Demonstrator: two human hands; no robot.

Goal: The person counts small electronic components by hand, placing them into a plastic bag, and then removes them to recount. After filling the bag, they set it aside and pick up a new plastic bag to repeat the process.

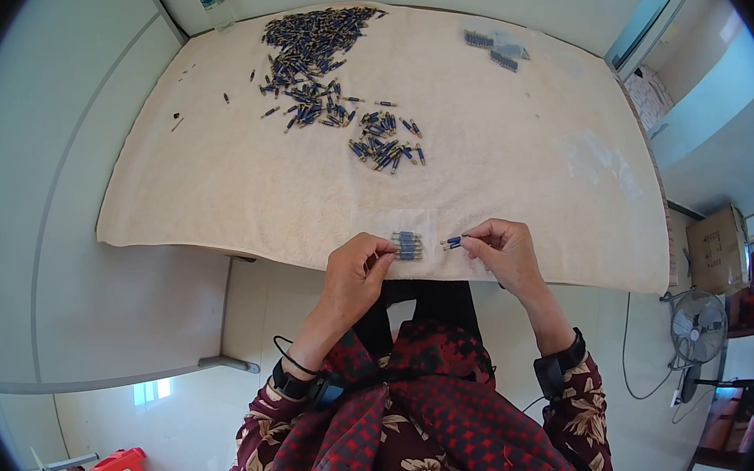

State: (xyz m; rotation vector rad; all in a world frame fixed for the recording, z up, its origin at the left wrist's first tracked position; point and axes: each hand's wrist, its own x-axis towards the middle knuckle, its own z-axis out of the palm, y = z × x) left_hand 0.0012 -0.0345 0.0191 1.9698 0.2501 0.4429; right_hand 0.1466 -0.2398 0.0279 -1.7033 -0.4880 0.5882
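A clear plastic bag (427,220) lies flat at the near edge of the cloth-covered table. Inside its outline sits a short row of small blue cylindrical parts with brass-coloured ends (408,246). Thumb and fingers of my left hand (355,269) are closed in a pinch on the bag's left edge, right at the ends of that row. To the right of the bag, my right hand (504,252) pinches a few more blue parts (452,243), their ends pointing left toward the bag.
A small pile of blue parts (385,144) lies ahead, and a much larger heap (309,47) spreads behind it. Packed bags of parts (497,49) rest at the back right. A water bottle (214,4) stands at the back left; a fan (699,324) is off to the right.
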